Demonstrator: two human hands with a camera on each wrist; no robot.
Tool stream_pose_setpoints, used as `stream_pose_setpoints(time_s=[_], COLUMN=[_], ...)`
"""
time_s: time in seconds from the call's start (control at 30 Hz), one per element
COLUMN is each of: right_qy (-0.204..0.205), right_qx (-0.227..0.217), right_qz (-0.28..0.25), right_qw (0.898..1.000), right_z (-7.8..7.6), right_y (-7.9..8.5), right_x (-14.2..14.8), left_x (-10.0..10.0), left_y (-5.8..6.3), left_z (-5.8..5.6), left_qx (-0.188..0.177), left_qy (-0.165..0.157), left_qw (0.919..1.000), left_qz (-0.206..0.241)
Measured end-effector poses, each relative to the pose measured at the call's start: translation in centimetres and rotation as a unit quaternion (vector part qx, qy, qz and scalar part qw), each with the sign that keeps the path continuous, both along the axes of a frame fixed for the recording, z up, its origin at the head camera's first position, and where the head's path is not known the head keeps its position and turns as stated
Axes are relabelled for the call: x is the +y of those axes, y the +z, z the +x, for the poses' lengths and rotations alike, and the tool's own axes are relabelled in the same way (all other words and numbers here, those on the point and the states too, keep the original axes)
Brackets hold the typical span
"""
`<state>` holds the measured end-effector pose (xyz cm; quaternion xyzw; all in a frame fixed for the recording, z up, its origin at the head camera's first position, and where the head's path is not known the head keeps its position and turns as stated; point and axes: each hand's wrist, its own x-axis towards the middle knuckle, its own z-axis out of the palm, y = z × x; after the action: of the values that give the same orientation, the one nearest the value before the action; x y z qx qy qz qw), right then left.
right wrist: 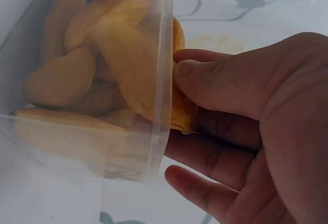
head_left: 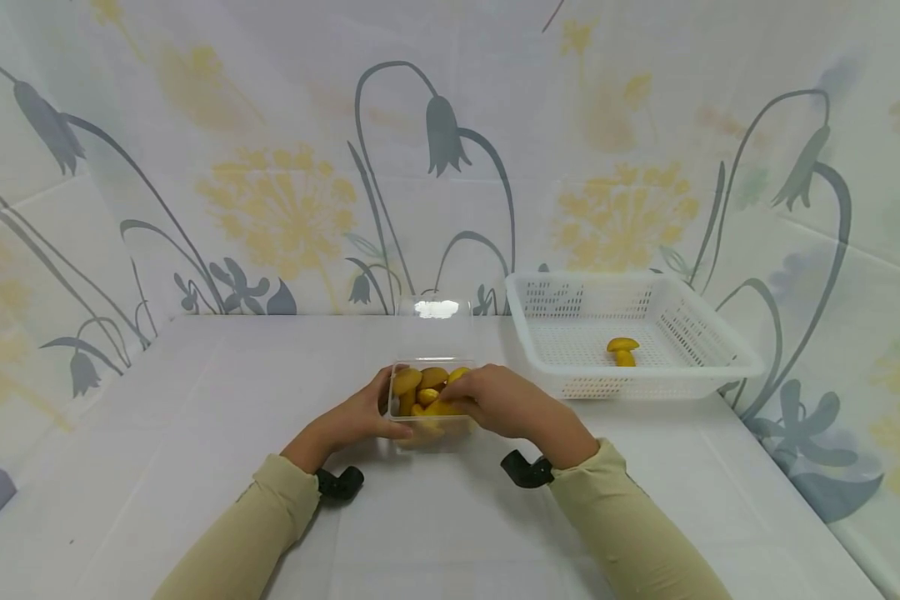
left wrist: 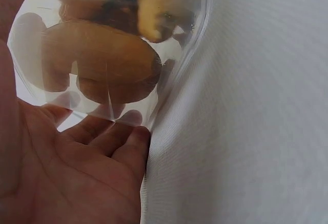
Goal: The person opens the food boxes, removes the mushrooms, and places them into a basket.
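Observation:
A clear plastic box [head_left: 450,437] filled with several yellow mushrooms [head_left: 407,381] stands in the middle of the table, its clear lid [head_left: 435,333] raised at the back. My left hand [head_left: 351,417] holds the box by its left side, thumb at the front and fingers round the side. Through the plastic, the left wrist view shows a mushroom [left wrist: 97,55] close to those fingers. At the box's right rim, my right hand [head_left: 513,404] pinches a yellow mushroom [right wrist: 138,75] between thumb and fingers. Most of that mushroom lies inside the box, with one end over the rim.
A white perforated basket [head_left: 645,382] stands at the back right, holding a single yellow mushroom [head_left: 623,350]. White cloth [head_left: 217,458] covers the table. Behind it hangs a flower-patterned curtain [head_left: 292,108].

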<state>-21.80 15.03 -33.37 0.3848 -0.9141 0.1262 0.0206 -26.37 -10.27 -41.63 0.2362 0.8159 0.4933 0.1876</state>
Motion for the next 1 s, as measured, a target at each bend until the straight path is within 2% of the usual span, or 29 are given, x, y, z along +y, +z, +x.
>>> stream_pose_setpoints(time_s=[0.17, 0.4, 0.67, 0.87, 1.0], right_qy=[-0.003, 0.003, -0.007, -0.012, -0.024], right_qx=[0.005, 0.013, 0.011, 0.010, -0.007], right_qz=[-0.006, -0.019, -0.061, -0.092, -0.109], right_qw=[1.000, 1.000, 0.998, 0.996, 0.994], right_z=[0.07, 0.01, -0.14, -0.32, -0.26], right_y=[0.25, 0.24, -0.09, -0.54, -0.52], right_x=[0.12, 0.16, 0.01, -0.01, -0.01], left_x=[0.00, -0.02, -0.05, -0.03, -0.01], left_y=[0.00, -0.02, -0.15, -0.03, -0.04], left_z=[-0.06, -0.03, -0.17, -0.08, -0.03], left_qx=[-0.004, -0.004, 0.001, 0.002, 0.001], left_qy=[0.005, -0.003, -0.012, -0.004, 0.002], left_qw=[1.0000, 1.0000, 0.9998, 1.0000, 1.0000], left_qz=[-0.004, 0.003, 0.016, 0.003, -0.004])
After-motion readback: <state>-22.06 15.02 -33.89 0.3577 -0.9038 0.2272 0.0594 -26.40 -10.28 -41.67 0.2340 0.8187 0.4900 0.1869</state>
